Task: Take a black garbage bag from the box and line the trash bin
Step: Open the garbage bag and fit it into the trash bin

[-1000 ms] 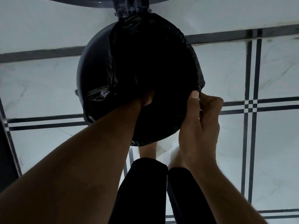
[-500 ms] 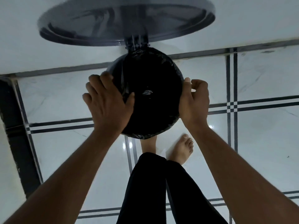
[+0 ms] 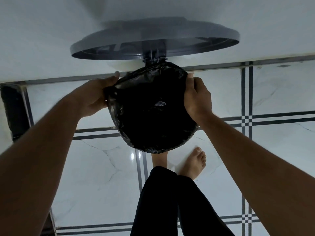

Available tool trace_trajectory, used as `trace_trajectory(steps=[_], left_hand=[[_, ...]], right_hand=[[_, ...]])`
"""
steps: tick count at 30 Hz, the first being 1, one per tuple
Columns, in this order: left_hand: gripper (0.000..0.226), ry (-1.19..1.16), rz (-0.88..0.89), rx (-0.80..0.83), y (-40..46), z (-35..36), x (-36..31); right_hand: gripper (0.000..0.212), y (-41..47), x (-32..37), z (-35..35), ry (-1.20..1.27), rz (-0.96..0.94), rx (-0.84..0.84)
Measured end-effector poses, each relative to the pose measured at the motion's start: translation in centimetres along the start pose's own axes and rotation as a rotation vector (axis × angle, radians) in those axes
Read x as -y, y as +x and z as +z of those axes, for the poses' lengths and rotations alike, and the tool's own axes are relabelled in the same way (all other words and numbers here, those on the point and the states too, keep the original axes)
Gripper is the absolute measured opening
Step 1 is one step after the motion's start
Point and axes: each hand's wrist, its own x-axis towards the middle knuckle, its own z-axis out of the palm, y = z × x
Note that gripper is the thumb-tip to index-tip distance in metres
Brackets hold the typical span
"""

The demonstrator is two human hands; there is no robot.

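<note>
Raised lid (image 3: 153,43) behind bin mouth (image 3: 153,109); hands flanking it.

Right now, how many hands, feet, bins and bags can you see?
Hands: 2, the left hand and the right hand
Feet: 2, one bare foot, one foot mostly hidden
Trash bin: 1
Black garbage bag: 1
Total: 6

Glossy crinkled bag (image 3: 150,106); seemingly polished floor (image 3: 102,167).
</note>
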Motion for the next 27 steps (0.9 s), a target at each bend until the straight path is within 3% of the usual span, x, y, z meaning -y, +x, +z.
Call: trace_trajectory(steps=[2, 6, 11, 12, 14, 15, 17, 22, 24, 27], left_hand=[[0.063, 0.105, -0.006, 0.057, 0.9, -0.6, -0.2], [0.022, 0.134, 0.035, -0.010, 2.3, -0.8, 0.2], [0.051, -0.016, 0.041, -0.108, 4.5, -0.3, 0.3], [0.051, 0.008, 0.015, -0.130, 5.0, 0.1, 0.3], [0.030, 0.196, -0.032, -0.226, 5.5, 0.9, 1.0], [0.020, 0.278, -0.036, -0.201, 5.1, 0.7, 1.9], [0.024, 0.331, -0.116, -0.143, 4.7, 0.5, 3.1], [0.058, 0.099, -0.268, -0.157, 3.2, 0.4, 5.0], [0.050, 0.039, -0.284, -0.192, 2.0, 0.5, 6.0], [0.046, -0.092, -0.334, -0.202, 0.4, -0.4, 8.0]], right_hand=[[0.046, 0.2, -0.4, 0.2, -0.023, -0.013, -0.010], [0.043, 0.2, -0.8, 0.5, -0.041, -0.024, -0.028], [0.040, 0.5, -0.9, 0.8, -0.076, -0.044, -0.056], [0.040, 0.5, -1.0, 0.8, -0.078, -0.045, -0.061], [0.040, 0.5, -1.0, 0.8, -0.088, -0.046, -0.064], [0.040, 0.5, -1.0, 0.8, -0.090, -0.050, -0.064], [0.040, 0.5, -0.9, 0.7, -0.091, -0.057, -0.065], [0.051, -0.2, -1.5, 0.1, -0.059, -0.045, -0.089], [0.060, -1.4, -1.9, -0.7, -0.028, 0.018, -0.120], [0.055, -3.5, -3.5, -1.5, 0.041, 0.124, -0.132]])
